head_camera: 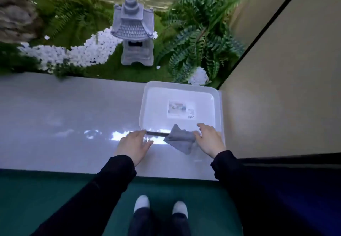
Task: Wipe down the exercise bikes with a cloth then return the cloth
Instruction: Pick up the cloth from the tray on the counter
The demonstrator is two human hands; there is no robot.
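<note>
Two white-toed shoes (160, 205) stand on a dark green floor (55, 198) at the near edge of a glossy grey surface (64, 117), and two dark sleeves reach out over it. The left hand (133, 144) lies flat on the surface, its grip open and fingers straight, the fingertips at the near left corner of a clear plastic bin (143, 106). The bin sits at the right end of the surface against a pale wall (286, 69) and has a printed label on its bottom. A grey cloth (180, 139) hangs crumpled over the bin's near rim, part inside and part drooping onto the surface. The right hand (209, 137) rests at that rim just right of the cloth, fingers fairly straight, its thumb side touching the fabric; whether its grip pinches the cloth cannot be told. Beyond the surface stand a grey stone pagoda lantern (133, 30), a band of white pebbles (83, 52) and ferns (199, 38) on green moss.
</note>
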